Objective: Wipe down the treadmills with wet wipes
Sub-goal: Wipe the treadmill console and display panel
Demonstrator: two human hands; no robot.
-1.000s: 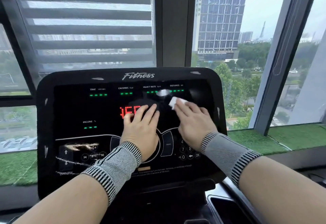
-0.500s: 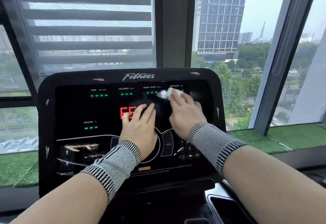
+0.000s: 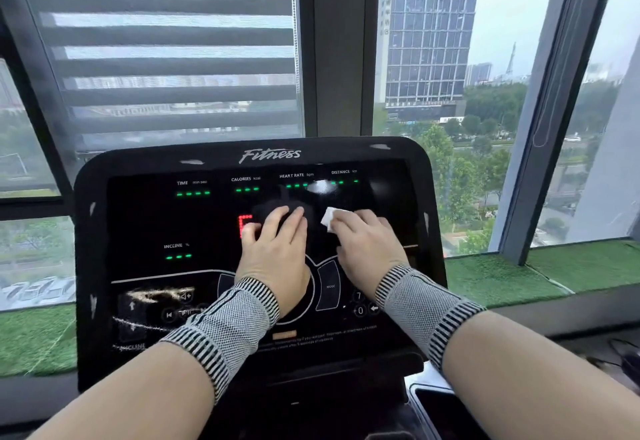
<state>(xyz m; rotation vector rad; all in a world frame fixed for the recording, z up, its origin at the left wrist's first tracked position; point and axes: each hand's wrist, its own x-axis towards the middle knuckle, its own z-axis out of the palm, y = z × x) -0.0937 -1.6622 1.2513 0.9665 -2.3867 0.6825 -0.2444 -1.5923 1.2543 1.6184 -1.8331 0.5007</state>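
Two forearms in striped grey wrist sleeves (image 3: 225, 322) reach up onto the black treadmill console (image 3: 145, 218). On its lower middle the left hand (image 3: 273, 252) lies flat, fingers relaxed over the red digits (image 3: 244, 225); just right of it, the right hand (image 3: 367, 245) presses a white wet wipe (image 3: 331, 216) against the screen with straight fingers. Beyond the console's top edge stands a window (image 3: 450, 58) showing an office tower.

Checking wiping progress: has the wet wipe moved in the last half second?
Yes. The wet wipe slid down the console, away from the DISTANCE label.
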